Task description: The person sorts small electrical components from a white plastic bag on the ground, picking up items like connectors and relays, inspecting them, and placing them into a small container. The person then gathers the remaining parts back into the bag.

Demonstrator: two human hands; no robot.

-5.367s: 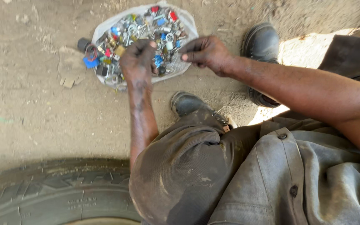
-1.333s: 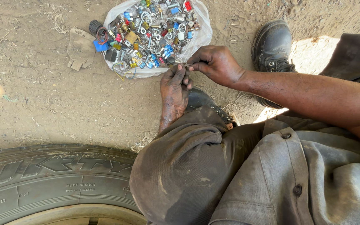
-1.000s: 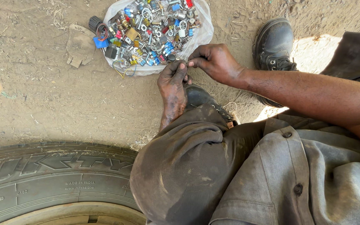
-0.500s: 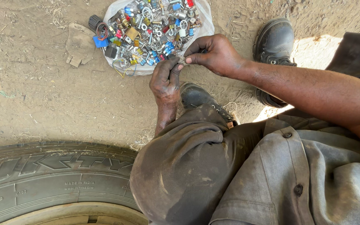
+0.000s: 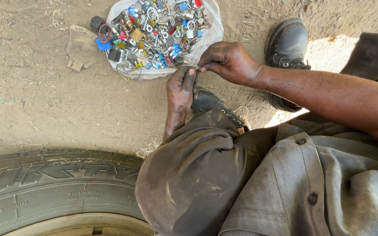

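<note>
A seated person's left hand (image 5: 181, 89) and right hand (image 5: 228, 61) meet above a boot (image 5: 208, 101), fingers pinched narrow on a small part (image 5: 196, 68) too tiny to identify. Just beyond the fingertips, a clear plastic bag (image 5: 206, 37) lies spread open on the dirt ground (image 5: 44, 109), its mixed connectors and hardware (image 5: 158, 30) exposed for picking.

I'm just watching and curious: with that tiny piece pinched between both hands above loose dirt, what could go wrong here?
1. The small part pinched between the left hand and right hand could slip; on the dirt ground it might be hard to spot.
2. The plastic sheet lies flat with the pile of small metal and coloured parts heaped to its edge, so a nudge from a hand or the black boot could scatter pieces.
</note>
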